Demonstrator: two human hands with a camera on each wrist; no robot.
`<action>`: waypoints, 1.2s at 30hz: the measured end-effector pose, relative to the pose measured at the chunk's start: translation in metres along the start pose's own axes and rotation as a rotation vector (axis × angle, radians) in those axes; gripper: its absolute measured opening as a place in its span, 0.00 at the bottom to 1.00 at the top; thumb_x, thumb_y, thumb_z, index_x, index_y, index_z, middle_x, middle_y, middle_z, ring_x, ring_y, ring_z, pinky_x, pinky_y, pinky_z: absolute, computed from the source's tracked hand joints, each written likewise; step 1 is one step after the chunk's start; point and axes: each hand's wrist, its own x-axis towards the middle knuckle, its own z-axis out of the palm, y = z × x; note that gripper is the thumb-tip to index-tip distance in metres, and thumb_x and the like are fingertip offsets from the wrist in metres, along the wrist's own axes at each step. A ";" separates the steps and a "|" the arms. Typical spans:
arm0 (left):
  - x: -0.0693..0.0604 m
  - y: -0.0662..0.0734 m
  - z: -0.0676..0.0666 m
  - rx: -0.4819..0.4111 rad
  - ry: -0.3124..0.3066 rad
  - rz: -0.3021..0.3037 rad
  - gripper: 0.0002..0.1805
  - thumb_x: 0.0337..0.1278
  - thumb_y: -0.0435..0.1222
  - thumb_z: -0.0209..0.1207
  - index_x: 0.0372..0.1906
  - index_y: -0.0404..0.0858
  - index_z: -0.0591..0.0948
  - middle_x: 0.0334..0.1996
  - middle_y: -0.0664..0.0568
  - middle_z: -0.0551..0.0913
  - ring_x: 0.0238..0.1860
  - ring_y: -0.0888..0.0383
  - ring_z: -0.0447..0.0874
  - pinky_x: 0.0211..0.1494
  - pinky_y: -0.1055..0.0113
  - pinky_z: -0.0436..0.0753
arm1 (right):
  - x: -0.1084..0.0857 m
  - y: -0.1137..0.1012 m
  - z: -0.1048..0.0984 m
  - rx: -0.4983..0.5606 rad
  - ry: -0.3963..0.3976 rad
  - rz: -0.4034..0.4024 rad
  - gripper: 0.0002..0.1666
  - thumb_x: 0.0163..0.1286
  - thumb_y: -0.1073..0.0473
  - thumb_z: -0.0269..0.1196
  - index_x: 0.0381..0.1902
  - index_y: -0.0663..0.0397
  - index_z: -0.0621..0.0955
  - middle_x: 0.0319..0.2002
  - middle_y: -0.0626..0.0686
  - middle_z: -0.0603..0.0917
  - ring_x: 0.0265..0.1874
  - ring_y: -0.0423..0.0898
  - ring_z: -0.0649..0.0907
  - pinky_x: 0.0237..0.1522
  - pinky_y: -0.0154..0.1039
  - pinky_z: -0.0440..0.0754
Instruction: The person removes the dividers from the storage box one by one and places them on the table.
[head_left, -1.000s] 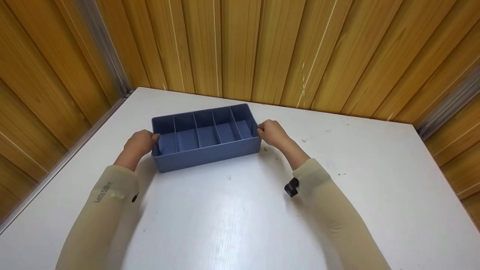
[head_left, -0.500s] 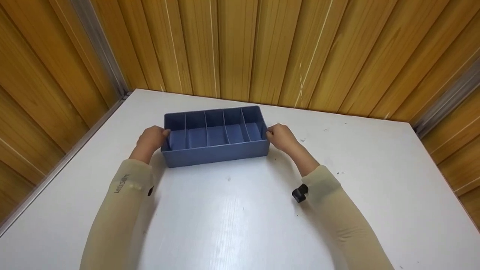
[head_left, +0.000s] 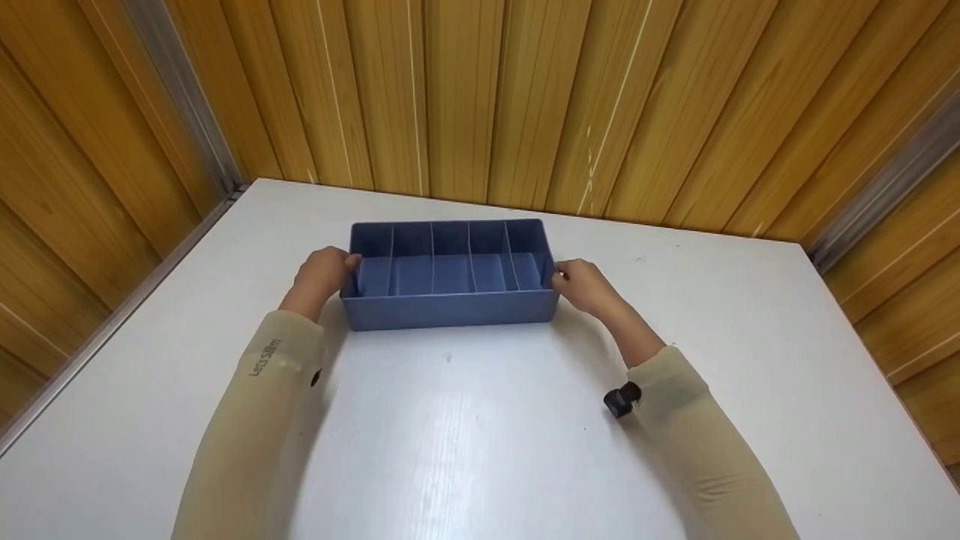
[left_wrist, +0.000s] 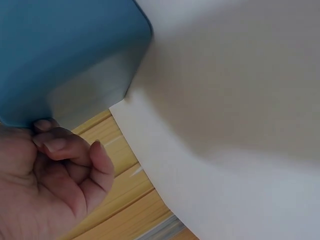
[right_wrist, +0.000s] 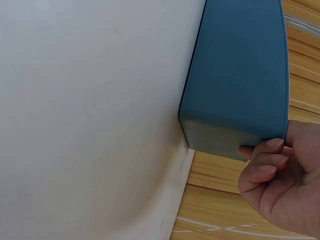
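A blue box (head_left: 450,311) with five... several compartments, all bare inside, stands on the white table. The left hand (head_left: 322,276) pinches the rim of its left end, thumb over the inner side. At the opposite end the right hand (head_left: 586,286) pinches the rim too. In the left wrist view, curled fingers of the left hand (left_wrist: 60,175) lie against the outside of the box (left_wrist: 75,50). The right wrist view has the right hand (right_wrist: 285,175) gripping the edge of the box (right_wrist: 235,65), its fingertips on the outer end wall.
The white table (head_left: 450,450) extends around the box. Behind it rises a wood-patterned panel wall (head_left: 465,97), close to the table's back edge. Another such wall stands at the left. A small black object (head_left: 622,400) is attached near the right sleeve cuff.
The box has shifted to the right in the head view and turned so its front side lies nearly level across the view. Both hands have moved with it, keeping their hold.
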 end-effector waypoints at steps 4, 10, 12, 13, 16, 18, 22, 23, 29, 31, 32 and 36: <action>0.001 0.004 0.001 0.013 -0.003 0.013 0.28 0.83 0.43 0.39 0.52 0.24 0.82 0.55 0.30 0.83 0.57 0.37 0.80 0.70 0.44 0.75 | -0.005 0.004 -0.001 0.013 -0.021 0.012 0.22 0.75 0.65 0.48 0.58 0.74 0.79 0.42 0.63 0.84 0.39 0.51 0.77 0.47 0.45 0.75; 0.003 0.013 0.007 0.019 0.025 0.046 0.28 0.83 0.43 0.40 0.47 0.25 0.83 0.51 0.31 0.84 0.52 0.40 0.81 0.67 0.45 0.77 | -0.016 0.013 -0.006 0.026 -0.028 0.013 0.28 0.76 0.64 0.46 0.68 0.75 0.71 0.53 0.70 0.83 0.44 0.53 0.78 0.52 0.48 0.76; 0.005 0.017 0.009 0.008 0.030 0.056 0.28 0.83 0.43 0.40 0.44 0.25 0.83 0.47 0.32 0.85 0.48 0.42 0.80 0.64 0.46 0.78 | -0.021 0.016 -0.008 0.024 -0.021 0.007 0.28 0.76 0.64 0.46 0.68 0.75 0.71 0.49 0.68 0.83 0.42 0.52 0.77 0.49 0.47 0.75; 0.005 0.020 0.010 0.006 0.034 0.063 0.27 0.83 0.43 0.40 0.43 0.25 0.83 0.46 0.33 0.85 0.47 0.43 0.79 0.63 0.46 0.78 | -0.023 0.018 -0.010 0.026 -0.019 0.010 0.28 0.76 0.64 0.46 0.69 0.76 0.70 0.46 0.66 0.83 0.40 0.51 0.77 0.48 0.46 0.75; 0.008 0.026 0.012 -0.008 0.037 0.068 0.27 0.83 0.44 0.41 0.42 0.26 0.83 0.42 0.35 0.84 0.45 0.45 0.79 0.61 0.47 0.79 | -0.030 0.022 -0.013 0.020 -0.016 0.019 0.29 0.75 0.64 0.46 0.69 0.76 0.70 0.37 0.60 0.80 0.36 0.49 0.75 0.43 0.43 0.72; 0.010 0.030 0.014 -0.022 0.035 0.064 0.27 0.83 0.44 0.42 0.43 0.26 0.83 0.40 0.38 0.84 0.44 0.46 0.78 0.60 0.48 0.78 | -0.033 0.025 -0.015 0.013 -0.015 0.027 0.29 0.75 0.64 0.46 0.69 0.76 0.69 0.33 0.56 0.77 0.34 0.48 0.73 0.40 0.41 0.71; 0.013 0.037 0.019 -0.034 0.030 0.067 0.26 0.82 0.44 0.42 0.41 0.27 0.83 0.35 0.42 0.82 0.42 0.48 0.77 0.57 0.51 0.78 | -0.039 0.029 -0.017 0.009 -0.011 0.046 0.29 0.74 0.64 0.46 0.68 0.77 0.70 0.29 0.52 0.72 0.32 0.46 0.71 0.37 0.39 0.68; 0.014 0.038 0.020 -0.039 0.031 0.068 0.26 0.82 0.44 0.43 0.40 0.28 0.84 0.34 0.43 0.81 0.42 0.48 0.77 0.56 0.51 0.78 | -0.041 0.030 -0.018 0.012 -0.011 0.050 0.29 0.74 0.65 0.45 0.69 0.77 0.69 0.28 0.52 0.72 0.31 0.46 0.71 0.37 0.39 0.68; 0.016 0.044 0.025 -0.085 0.020 0.055 0.27 0.82 0.45 0.44 0.50 0.25 0.83 0.44 0.36 0.85 0.48 0.45 0.80 0.61 0.51 0.79 | -0.048 0.035 -0.020 0.022 -0.011 0.061 0.29 0.75 0.65 0.45 0.69 0.78 0.68 0.28 0.52 0.73 0.29 0.45 0.70 0.33 0.38 0.68; 0.017 0.046 0.026 -0.088 0.016 0.057 0.28 0.82 0.46 0.43 0.55 0.24 0.82 0.51 0.33 0.86 0.52 0.43 0.81 0.65 0.49 0.78 | -0.050 0.036 -0.022 0.025 -0.009 0.063 0.29 0.75 0.65 0.45 0.68 0.79 0.68 0.29 0.53 0.74 0.30 0.45 0.71 0.34 0.38 0.69; 0.017 0.048 0.027 -0.087 0.014 0.060 0.28 0.82 0.46 0.43 0.55 0.24 0.82 0.52 0.32 0.85 0.52 0.43 0.81 0.66 0.49 0.78 | -0.051 0.038 -0.022 0.026 -0.006 0.064 0.28 0.75 0.65 0.45 0.67 0.79 0.69 0.29 0.54 0.74 0.30 0.46 0.71 0.34 0.38 0.69; 0.019 0.054 0.030 -0.083 0.025 0.081 0.27 0.82 0.46 0.44 0.51 0.24 0.83 0.47 0.34 0.85 0.47 0.45 0.79 0.62 0.50 0.78 | -0.057 0.041 -0.026 0.028 0.004 0.067 0.28 0.76 0.65 0.45 0.67 0.80 0.69 0.36 0.62 0.80 0.34 0.48 0.75 0.37 0.39 0.71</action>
